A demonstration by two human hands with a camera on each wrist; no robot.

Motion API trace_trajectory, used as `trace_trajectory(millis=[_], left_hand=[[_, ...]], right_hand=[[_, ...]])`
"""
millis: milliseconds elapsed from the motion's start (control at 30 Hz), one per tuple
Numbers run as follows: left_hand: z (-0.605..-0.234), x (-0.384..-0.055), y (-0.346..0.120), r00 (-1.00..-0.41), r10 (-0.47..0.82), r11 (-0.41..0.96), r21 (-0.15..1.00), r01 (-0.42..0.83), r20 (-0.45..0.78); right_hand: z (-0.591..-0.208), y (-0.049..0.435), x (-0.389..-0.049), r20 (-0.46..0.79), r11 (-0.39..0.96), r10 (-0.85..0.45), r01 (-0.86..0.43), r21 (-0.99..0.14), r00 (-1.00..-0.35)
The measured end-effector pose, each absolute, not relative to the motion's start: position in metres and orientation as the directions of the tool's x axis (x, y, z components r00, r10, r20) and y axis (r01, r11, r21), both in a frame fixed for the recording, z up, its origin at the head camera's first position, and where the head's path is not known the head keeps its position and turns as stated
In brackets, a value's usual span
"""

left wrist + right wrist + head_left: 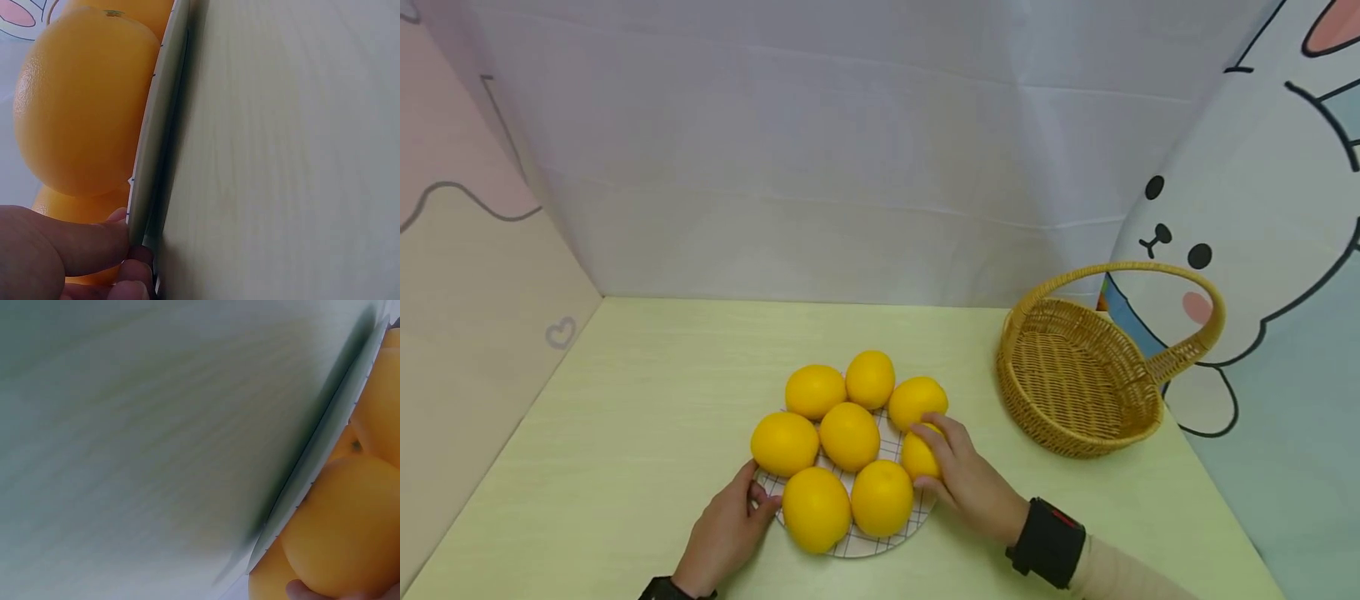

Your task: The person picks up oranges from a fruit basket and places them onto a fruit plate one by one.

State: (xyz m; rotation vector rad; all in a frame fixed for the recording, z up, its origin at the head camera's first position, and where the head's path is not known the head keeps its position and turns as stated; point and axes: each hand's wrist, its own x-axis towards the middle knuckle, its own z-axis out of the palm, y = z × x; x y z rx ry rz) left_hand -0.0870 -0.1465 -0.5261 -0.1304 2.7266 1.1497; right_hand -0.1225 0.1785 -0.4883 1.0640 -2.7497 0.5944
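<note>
Several oranges [849, 437] sit close together on a round white plate with a dark grid pattern [861, 547]. At the plate's left rim is my left hand [728, 518]; the left wrist view shows its thumb above the rim [147, 144] and fingers beneath, pinching it beside a large orange [87, 103]. My right hand [973, 482] holds the rightmost orange [916, 457], fingers over its top and thumb at its near side. In the right wrist view only a bit of that hand [303, 591] shows, against an orange [350, 525].
A wicker basket [1078, 375] with a tall arched handle stands at the right back of the pale wooden table [647, 400]. White cloth [820, 183] hangs behind the table. Printed panels [1262, 275] flank both sides.
</note>
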Motion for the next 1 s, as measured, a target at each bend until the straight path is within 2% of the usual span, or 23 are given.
trace_trajectory(millis=[200,500,1000], left_hand=[[-0.5259,-0.0869,-0.1467,-0.980,-0.011,0.696,0.702,-0.151,-0.200],[-0.5262,-0.0873,-0.1463,-0.981,-0.008,0.696,0.703,-0.146,-0.196],[-0.5245,-0.0870,-0.1462,-0.981,-0.001,0.699,0.702,-0.140,-0.195]], right_hand=[[-0.4880,0.1787,-0.1211,0.245,0.663,-0.638,-0.682,-0.307,-0.730],[-0.4856,0.1771,-0.1198,0.272,0.659,-0.664,-0.717,-0.227,-0.696],[-0.4806,0.1767,-0.1151,0.236,0.697,-0.605,-0.649,-0.305,-0.761]])
